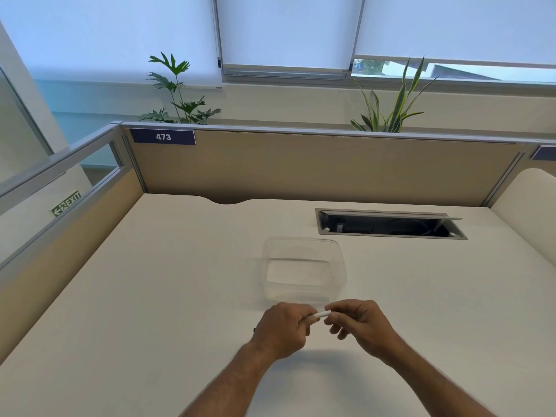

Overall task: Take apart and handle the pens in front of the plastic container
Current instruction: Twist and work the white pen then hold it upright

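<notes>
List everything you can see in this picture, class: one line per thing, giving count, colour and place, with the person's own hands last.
pen: one, white, held between both hands in front of the container
plastic container: one, clear, on the desk middle, looks empty
desk: one, cream, fills the lower view
cable hatch: one, grey frame, dark inside, open, far right of desk
partition: one, tan, behind the desk
number label: one, blue, reads 473, partition top left
plants: two, green, behind the partition
exit sign: one, green, far left
left hand: one, gripping the pen
right hand: one, pinching the pen's end
</notes>
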Available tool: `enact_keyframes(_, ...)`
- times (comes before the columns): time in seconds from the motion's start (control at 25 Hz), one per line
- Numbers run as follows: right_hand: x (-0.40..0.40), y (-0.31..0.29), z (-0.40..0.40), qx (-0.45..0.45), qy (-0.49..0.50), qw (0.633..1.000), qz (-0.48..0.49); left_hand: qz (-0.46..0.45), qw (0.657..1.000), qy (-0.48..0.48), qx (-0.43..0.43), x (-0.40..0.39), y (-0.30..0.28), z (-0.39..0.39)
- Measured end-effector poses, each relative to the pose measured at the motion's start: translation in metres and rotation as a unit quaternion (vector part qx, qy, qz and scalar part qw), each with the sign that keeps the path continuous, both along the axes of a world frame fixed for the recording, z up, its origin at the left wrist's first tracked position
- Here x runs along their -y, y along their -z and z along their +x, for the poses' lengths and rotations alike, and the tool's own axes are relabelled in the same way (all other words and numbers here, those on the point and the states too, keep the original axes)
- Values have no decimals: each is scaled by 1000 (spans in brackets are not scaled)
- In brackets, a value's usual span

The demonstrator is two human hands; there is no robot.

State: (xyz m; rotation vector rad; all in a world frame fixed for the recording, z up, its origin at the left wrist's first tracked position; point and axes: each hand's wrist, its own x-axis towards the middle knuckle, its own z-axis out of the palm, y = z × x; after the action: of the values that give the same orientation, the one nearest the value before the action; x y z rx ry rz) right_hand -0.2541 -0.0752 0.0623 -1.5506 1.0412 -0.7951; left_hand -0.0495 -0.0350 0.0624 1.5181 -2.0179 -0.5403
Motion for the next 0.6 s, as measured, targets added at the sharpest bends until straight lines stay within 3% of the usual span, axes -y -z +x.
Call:
enact_keyframes(0.2, 1, -1, 3, 8, 17, 999, -34, 49, 998, 16, -42, 0, -1, 2)
enact_keyframes(0.32, -1, 2, 5, -31, 5, 996, -78, 67, 996, 21, -47, -1, 1, 4)
enact_keyframes(0.6, 3, -4, 7, -38, 9, 996, -85, 23, 999, -11, -48, 1, 2, 0)
